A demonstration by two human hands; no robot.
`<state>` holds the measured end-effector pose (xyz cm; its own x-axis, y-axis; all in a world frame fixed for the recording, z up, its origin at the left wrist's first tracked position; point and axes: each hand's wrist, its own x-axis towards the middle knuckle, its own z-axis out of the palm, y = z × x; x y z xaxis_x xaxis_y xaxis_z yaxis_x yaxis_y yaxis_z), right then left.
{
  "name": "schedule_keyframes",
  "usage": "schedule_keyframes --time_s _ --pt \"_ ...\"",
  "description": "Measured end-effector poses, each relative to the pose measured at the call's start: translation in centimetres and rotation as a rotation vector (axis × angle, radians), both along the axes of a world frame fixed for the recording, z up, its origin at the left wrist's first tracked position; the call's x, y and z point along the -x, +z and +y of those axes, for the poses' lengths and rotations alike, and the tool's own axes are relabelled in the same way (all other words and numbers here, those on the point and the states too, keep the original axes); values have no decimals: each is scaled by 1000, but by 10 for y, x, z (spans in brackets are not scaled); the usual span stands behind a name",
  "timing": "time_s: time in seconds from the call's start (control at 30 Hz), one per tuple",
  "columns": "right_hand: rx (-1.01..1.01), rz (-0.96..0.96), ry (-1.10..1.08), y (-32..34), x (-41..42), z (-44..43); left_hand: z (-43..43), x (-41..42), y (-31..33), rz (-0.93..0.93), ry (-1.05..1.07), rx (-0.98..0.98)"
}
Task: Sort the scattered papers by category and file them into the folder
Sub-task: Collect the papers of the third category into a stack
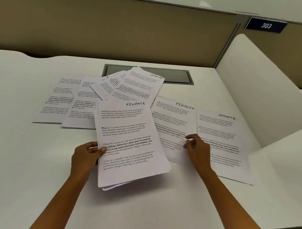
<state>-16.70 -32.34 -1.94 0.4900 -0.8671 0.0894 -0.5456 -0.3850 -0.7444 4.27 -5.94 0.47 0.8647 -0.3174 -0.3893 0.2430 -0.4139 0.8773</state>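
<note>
The left hand point(86, 156) grips a paper stack point(128, 148) topped FINANCE; the right hand point(198, 149) pinches a FINANCE sheet point(172, 122) on the desk point(41, 161)

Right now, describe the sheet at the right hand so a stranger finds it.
On the desk, look right of the stack in the left hand. The single sheet the right hand pinches is headed FINANCE; its right neighbour reads SPORTS.

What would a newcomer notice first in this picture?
The FINANCE stack at centre, gripped by the left hand, stands out first. Beside it the right hand pinches a second FINANCE sheet; a SPORTS sheet lies at far right on the white desk.
</note>
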Motion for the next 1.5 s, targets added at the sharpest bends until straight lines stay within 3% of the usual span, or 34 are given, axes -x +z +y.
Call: schedule_keyframes --time_s 0.1,0.2,0.37,0.67,0.77,0.87,1.0,1.13,1.3,1.5 --pt "151 393 -226 1 -20 9 3 -2 -1 -6 16 7" --pt "-2 628 -305 10 -38 17 5 -4 -1 -16 18 -5" --pt "-277 453 -400 20 -45 12 13 -4 -2 -48 25 -45" --pt "376 -73 -338 104 -39 50 20 -7 -1 -74 -10 -132" --pt "414 -229 -230 129 -43 71 19 -9 -4 -65 -21 -128" --pt "299 -331 -134 132 -50 85 19 -9 -7 -59 -33 -130" --pt "-148 -332 -53 99 -61 91 20 -5 -7 -90 -54 -114" --pt "-316 -185 -2 51 -67 102 17 -2 -6 -15 73 -69" --pt "-322 -62 83 16 -68 108 18 -4 -2 43 58 -31" --pt "-95 4 107 8 -74 104 28 -7 2 -7 -41 -114"
